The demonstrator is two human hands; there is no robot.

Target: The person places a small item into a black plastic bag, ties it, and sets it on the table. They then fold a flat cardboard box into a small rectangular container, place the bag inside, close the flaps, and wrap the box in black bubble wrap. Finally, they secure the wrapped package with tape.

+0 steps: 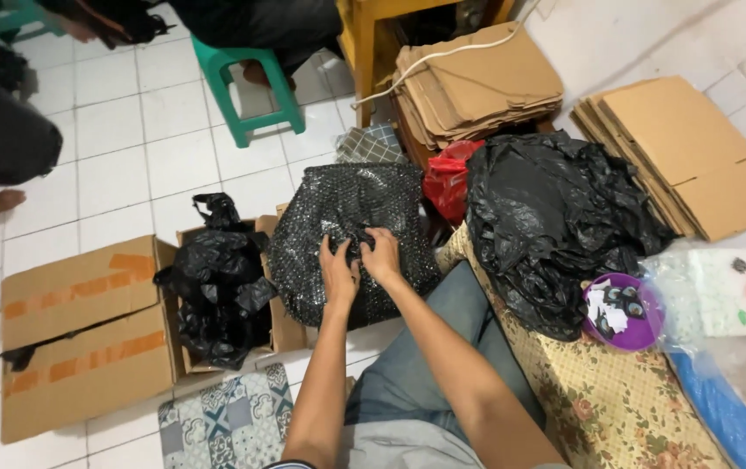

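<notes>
A bundle wrapped in black bubble wrap (351, 234) lies on the white tiled floor, near the middle of the scene and just beyond the person's knee. It is bulky and roughly rectangular, wider at the near end, with a glossy, dimpled surface that catches the light. Its left edge overlaps an open cardboard box, and its far right corner sits next to a red plastic bag. The left hand (338, 276) and right hand (382, 254) rest side by side on its near part, fingers curled and pinching the wrap between them.
</notes>
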